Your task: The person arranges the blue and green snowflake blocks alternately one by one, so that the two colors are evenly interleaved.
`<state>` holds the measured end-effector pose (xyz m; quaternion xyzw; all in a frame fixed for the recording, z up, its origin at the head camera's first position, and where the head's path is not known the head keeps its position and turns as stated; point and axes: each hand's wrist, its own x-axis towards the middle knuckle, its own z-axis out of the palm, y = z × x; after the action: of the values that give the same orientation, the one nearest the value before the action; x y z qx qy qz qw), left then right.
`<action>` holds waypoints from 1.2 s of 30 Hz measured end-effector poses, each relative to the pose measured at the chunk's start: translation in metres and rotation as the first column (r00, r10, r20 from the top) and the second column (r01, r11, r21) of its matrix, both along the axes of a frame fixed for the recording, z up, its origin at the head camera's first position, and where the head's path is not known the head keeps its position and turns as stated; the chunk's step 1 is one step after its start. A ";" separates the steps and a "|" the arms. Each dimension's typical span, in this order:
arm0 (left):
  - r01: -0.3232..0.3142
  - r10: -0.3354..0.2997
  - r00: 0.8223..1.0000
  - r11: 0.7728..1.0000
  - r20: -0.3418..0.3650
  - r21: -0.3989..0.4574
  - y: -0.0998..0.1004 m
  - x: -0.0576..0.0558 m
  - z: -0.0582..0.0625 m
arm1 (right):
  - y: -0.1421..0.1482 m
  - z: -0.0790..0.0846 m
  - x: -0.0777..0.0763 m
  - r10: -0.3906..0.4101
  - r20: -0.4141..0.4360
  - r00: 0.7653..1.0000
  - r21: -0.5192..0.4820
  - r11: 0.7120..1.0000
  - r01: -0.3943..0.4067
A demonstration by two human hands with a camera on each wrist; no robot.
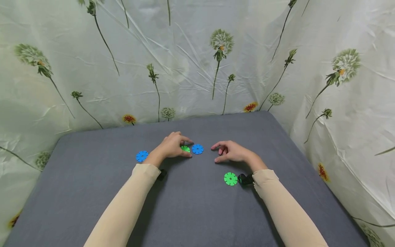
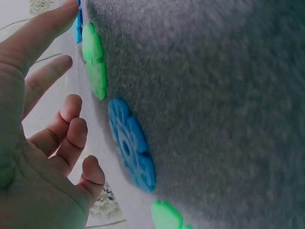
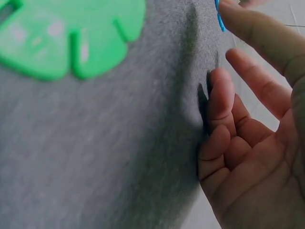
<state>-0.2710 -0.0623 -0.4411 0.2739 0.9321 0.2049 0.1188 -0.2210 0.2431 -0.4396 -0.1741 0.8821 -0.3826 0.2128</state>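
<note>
My left hand (image 1: 170, 145) is over a row of flat notched plastic discs, thumb and index finger spread around a green disc (image 1: 185, 149) without visibly pinching it. Just right of those fingertips lies a blue disc (image 1: 197, 149). Below the palm, the left wrist view shows another blue disc (image 2: 131, 145) and part of a green disc (image 2: 167, 217), both hidden from the head camera. My right hand (image 1: 234, 152), fingers loosely bent and holding nothing, hovers low to the right of the row. Nearer me, a separate green disc (image 1: 230, 178) lies by the right wrist.
One more blue disc (image 1: 142, 156) lies left of my left wrist. All the discs lie on a grey cloth-covered table (image 1: 191, 206). Behind it and along the sides hangs a pale curtain (image 1: 185, 68) printed with dandelions. Each wrist carries a small black camera (image 1: 245, 179).
</note>
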 end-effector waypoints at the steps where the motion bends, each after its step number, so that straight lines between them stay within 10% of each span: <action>1: 0.000 0.000 1.000 1.000 0.005 0.011 0.001 -0.001 -0.002 | 0.001 0.001 0.002 0.006 0.006 1.000 -0.003 1.000 -0.006; 18: -0.011 0.010 0.999 1.000 0.041 0.023 0.015 -0.004 -0.008 | 0.021 0.005 0.033 0.106 0.097 0.990 -0.008 0.994 -0.106; 36: -0.011 0.004 0.997 0.996 0.077 0.093 0.018 -0.005 -0.012 | 0.037 0.006 0.073 0.126 -0.012 0.992 0.022 0.992 -0.126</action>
<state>-0.2761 -0.0444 -0.4532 0.2675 0.9174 0.2589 0.1409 -0.1480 0.2799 -0.4340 -0.2296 0.8748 -0.3578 0.2325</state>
